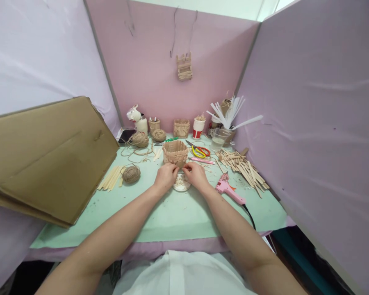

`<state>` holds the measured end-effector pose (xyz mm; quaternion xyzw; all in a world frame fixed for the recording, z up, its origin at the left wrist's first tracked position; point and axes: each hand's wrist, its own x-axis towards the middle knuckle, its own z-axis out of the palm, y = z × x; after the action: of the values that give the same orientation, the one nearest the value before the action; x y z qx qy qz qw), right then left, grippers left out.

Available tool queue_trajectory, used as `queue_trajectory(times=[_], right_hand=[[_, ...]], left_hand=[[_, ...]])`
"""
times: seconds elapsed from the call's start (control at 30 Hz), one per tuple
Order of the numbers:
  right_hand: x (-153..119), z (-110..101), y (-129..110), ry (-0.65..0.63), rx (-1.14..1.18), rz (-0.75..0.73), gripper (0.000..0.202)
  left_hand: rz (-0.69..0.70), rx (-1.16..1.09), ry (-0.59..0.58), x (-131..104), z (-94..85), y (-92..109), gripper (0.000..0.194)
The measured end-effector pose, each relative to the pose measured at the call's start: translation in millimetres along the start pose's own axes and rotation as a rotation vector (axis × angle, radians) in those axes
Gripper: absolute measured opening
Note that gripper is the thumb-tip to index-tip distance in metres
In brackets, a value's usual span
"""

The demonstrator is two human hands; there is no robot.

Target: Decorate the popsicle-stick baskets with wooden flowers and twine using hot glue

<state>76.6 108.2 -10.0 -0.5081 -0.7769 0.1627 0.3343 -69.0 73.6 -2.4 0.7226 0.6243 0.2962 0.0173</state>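
A small woven basket (175, 152) stands upright near the middle of the green table. My left hand (167, 175) is at its front lower edge, fingers pinched together. Just to the right, my right hand (195, 175) is closed in a similar pinch, its fingertips a short gap from the left ones. Whatever the fingertips hold is too small to make out. Below and between both hands lies a round white dish (181, 183) with pale bits in it. Behind the right hand are a pink cutter (202, 160) and scissors with yellow and red handles (199, 152).
A pink glue gun (230, 192) with a black cord and a pile of wooden sticks (246, 170) are at right. Left are a twine ball (131, 174), pale strips (110, 179) and a large cardboard piece (49, 159). Cups, a jug (219, 140) and another basket (181, 128) line the back.
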Motion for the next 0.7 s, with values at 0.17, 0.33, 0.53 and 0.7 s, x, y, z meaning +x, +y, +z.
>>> queue_trajectory(times=[0.17, 0.33, 0.53, 0.7], right_hand=[[-1.0, 1.2, -3.7, -0.014, -0.052, -0.035, 0.017], [0.2, 4.4, -2.9, -0.049, 0.014, -0.053, 0.023], [2.3, 7.0, -2.5, -0.053, 0.119, -0.03, 0.023], [1.7, 4.9, -6.7, -0.037, 0.093, -0.041, 0.018]], left_hand=[[0.012, -0.027, -0.002, 0.4, 3.0, -3.2, 0.023], [0.028, -0.057, -0.039, 0.4, 4.1, -5.2, 0.025], [-0.027, -0.14, -0.049, -2.4, 6.6, -4.1, 0.025], [-0.063, -0.305, -0.028, -4.6, 9.1, -3.3, 0.028]])
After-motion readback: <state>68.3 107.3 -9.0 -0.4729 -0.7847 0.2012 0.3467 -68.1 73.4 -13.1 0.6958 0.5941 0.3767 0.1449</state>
